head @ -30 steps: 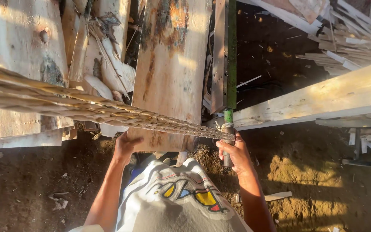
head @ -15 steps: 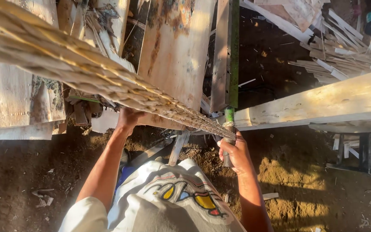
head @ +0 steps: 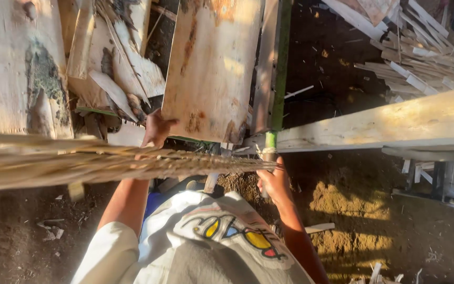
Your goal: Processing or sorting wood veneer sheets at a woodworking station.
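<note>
- Our left hand (head: 156, 128) now grips the plywood sheet (head: 212, 68) edge, higher than before.
- Our right hand (head: 274, 181) stays clamped on the fibre bundle (head: 106, 163), now lying flatter.

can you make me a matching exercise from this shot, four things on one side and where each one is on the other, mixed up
Things:
1. left hand
2. right hand
3. twisted fibre rope
4. pile of thin wood strips

Places:
A. top right, lying on the dark ground
B. stretched across from the left edge to the green post
C. low at the foot of the post, where the rope ends
D. raised at the lower edge of the plywood board

Pairs: 1-D, 2-C, 3-B, 4-A
</note>
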